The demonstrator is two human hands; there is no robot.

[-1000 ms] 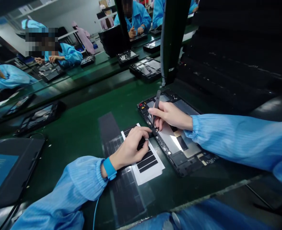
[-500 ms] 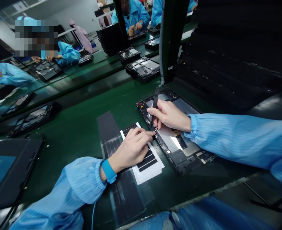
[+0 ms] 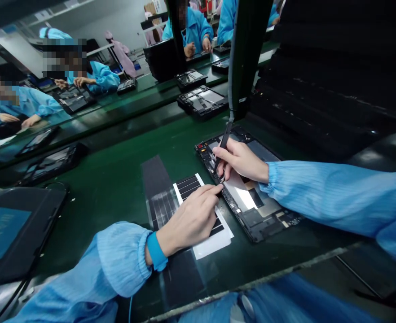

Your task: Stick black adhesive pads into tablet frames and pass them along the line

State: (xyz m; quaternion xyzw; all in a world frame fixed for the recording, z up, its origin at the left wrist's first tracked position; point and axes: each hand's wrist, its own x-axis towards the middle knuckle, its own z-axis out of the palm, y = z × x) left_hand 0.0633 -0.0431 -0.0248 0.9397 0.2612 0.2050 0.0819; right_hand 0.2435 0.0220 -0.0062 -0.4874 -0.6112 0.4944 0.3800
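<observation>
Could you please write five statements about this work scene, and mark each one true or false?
1. The right hand holds a dark slim tool. True.
2. The blue wristband is on the right arm. False: it is on the left arm.
3. The opened device stands upright. False: it lies flat on the green table.
4. The left hand is over the sheet with black strips. True.
5. That sheet is red. False: it is white.

Head-worn view: forward, steeply down, near workbench [image 3: 117, 157].
</observation>
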